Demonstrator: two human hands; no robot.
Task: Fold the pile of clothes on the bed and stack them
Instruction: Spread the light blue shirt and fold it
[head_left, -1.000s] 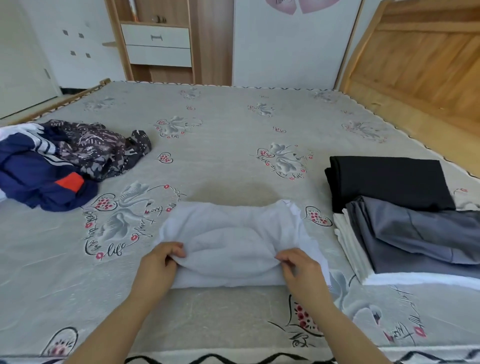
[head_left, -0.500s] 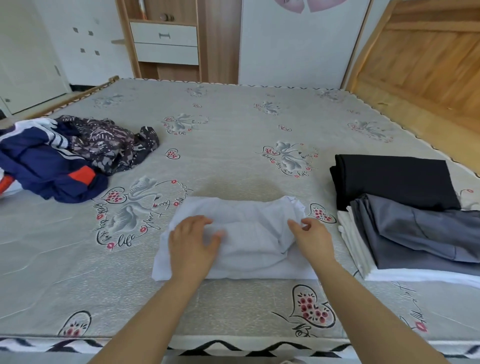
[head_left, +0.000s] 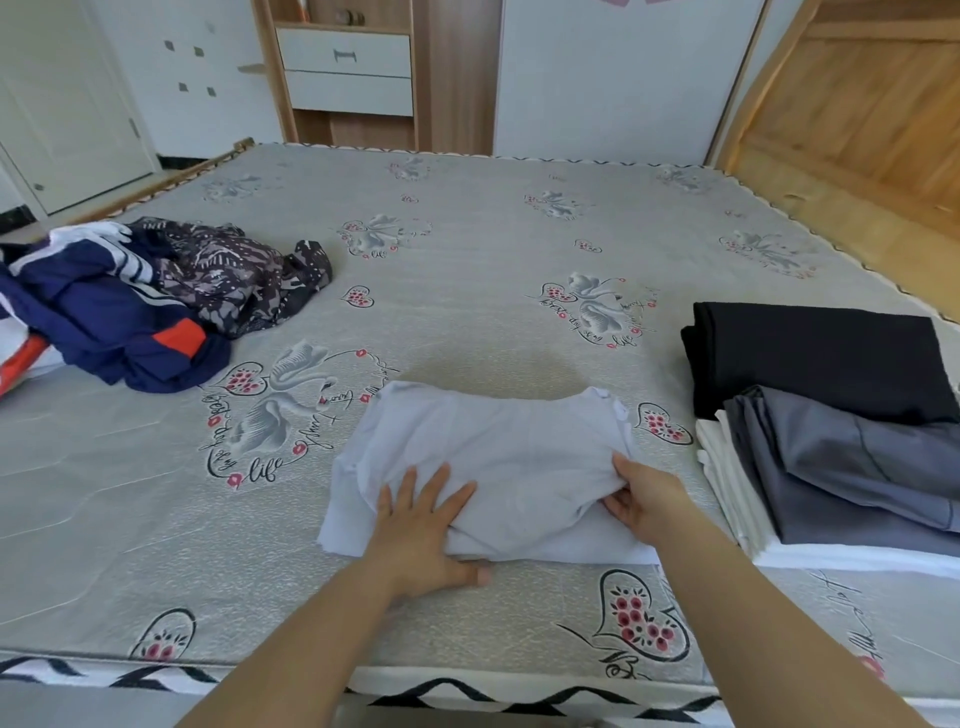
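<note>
1. My left hand (head_left: 423, 525) lies flat with fingers spread, pressing the near left part of the white garment (head_left: 498, 467); my thumb rests along its front edge.
2. My right hand (head_left: 647, 501) pinches the garment's right edge, thumb on top and fingers tucked under the fold.
3. The white garment sits partly folded on the bed (head_left: 467, 249), near the front edge, between my two hands.
4. Just to the right lies the stack (head_left: 831, 467): white cloth at the bottom, a grey piece (head_left: 857, 467) on it, a folded black piece (head_left: 810, 353) behind.
5. Further off on the left lies the unfolded pile (head_left: 145, 301): a navy jacket (head_left: 104, 322) with white stripes and an orange patch, touching a dark patterned garment (head_left: 234, 275).
6. Beyond the bed stand a wooden cabinet (head_left: 348, 73) with white drawers and a wooden headboard (head_left: 857, 114) on the right.
</note>
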